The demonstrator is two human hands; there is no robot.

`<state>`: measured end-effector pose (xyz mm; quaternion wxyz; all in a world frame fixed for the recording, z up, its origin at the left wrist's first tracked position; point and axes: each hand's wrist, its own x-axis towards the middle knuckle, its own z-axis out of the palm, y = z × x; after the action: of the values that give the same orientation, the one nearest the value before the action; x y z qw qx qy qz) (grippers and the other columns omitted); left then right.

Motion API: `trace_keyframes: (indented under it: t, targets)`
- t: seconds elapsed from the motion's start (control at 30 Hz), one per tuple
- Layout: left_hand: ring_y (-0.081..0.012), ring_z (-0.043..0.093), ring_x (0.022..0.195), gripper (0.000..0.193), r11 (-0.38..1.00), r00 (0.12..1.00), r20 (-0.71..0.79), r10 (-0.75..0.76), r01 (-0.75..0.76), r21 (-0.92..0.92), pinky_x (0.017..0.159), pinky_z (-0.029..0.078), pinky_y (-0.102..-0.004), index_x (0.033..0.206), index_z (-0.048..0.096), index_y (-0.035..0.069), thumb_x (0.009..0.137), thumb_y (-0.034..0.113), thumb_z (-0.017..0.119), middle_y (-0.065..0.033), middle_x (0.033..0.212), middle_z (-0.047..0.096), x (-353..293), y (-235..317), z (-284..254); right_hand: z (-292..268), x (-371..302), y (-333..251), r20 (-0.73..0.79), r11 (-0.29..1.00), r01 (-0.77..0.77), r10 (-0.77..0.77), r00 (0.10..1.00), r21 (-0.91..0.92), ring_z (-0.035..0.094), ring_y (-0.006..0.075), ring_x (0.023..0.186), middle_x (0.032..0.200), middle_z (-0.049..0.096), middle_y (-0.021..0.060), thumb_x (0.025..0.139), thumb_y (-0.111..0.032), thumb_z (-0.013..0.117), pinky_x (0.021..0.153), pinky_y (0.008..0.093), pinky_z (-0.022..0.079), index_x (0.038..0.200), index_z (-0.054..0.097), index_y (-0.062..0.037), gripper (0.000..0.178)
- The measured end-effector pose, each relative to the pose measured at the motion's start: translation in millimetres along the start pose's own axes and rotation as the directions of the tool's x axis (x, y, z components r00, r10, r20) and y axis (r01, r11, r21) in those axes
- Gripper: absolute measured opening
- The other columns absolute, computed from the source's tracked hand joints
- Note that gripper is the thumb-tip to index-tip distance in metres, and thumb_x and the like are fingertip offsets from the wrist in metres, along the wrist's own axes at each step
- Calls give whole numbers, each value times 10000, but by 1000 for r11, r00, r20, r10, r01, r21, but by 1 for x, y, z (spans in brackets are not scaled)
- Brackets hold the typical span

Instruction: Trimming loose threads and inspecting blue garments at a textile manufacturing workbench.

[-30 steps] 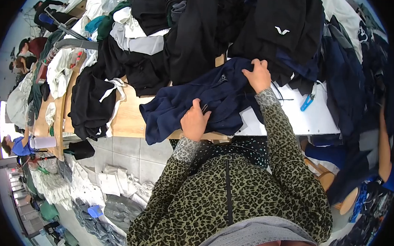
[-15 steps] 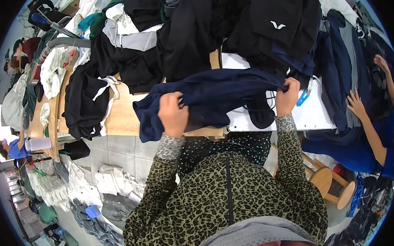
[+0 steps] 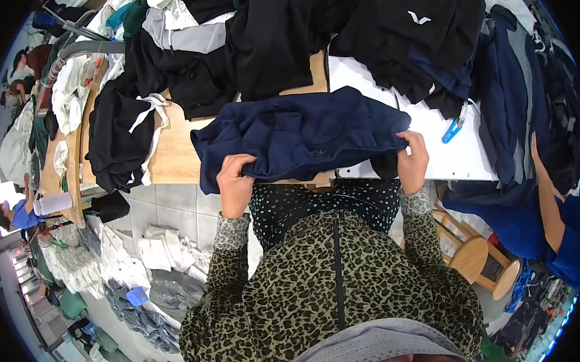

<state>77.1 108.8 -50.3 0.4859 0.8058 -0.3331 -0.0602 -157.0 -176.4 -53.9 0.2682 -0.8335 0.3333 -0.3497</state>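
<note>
— Doing what with the left hand (image 3: 235, 188)?
— Pinching the navy garment (image 3: 306, 126) by its near side, close to the left end, between thumb and curled fingers.
— And gripping what with the right hand (image 3: 413, 162)?
— Holding the same garment by its right end, with fingers bent snugly over the cloth.
— Holding it out where?
— Spanning the middle of the near edge of the bench (image 3: 176, 154), across wooden left part and white right part.
— Seeing anything else?
— Spotting blue snips (image 3: 452, 130) beyond the right hand, toward the bench's right edge; also seeing black clothes (image 3: 274, 46) heaped toward the far edge, and a black garment with white straps (image 3: 116, 139) lying by the near edge, farther left.
</note>
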Motion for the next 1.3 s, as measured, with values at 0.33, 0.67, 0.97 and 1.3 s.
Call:
trace_keyframes:
  t: [0.33, 0.67, 0.97, 1.3]
  targets:
    - [-159, 569, 1023, 379, 289, 835, 465, -293, 541, -789, 918, 436, -277, 1191, 501, -7, 841, 58, 630, -87, 1147, 578, 22, -6, -12, -20, 27, 29, 729, -160, -741, 400, 555, 652, 614, 188, 965, 1077, 622, 124, 925, -119, 507, 847, 291, 483, 1172, 513, 59, 305]
    - [-183, 569, 848, 414, 955, 931, 233, -281, 295, -28, 716, 461, -296, 1003, 594, 5, 688, 199, 780, -61, 902, 585, 48, -4, 3, 2, 19, -8, 459, 981, -176, 117, 881, 87, 528, 238, 959, 1024, 570, 101, 676, -72, 704, 816, 314, 421, 1053, 574, -44, 400]
    - [-244, 562, 847, 414, 840, 955, 140, 260, -296, 455, 685, 502, -332, 1013, 623, 64, 639, 177, 761, -71, 952, 544, 37, 69, 57, 17, 20, -40, 327, 877, 224, -81, 941, -426, 517, 264, 965, 902, 560, 74, 674, -2, 609, 964, 447, 285, 971, 640, -72, 306]
    - [-274, 540, 783, 271, 812, 935, 28, 354, -322, 487, 643, 472, -364, 879, 610, 55, 624, -33, 639, -84, 799, 525, 49, 25, 61, -8, 3, -42, -132, 946, 315, -323, 937, -77, 507, 272, 836, 874, 489, 111, 475, 97, 526, 732, 348, 435, 1046, 648, -5, 592]
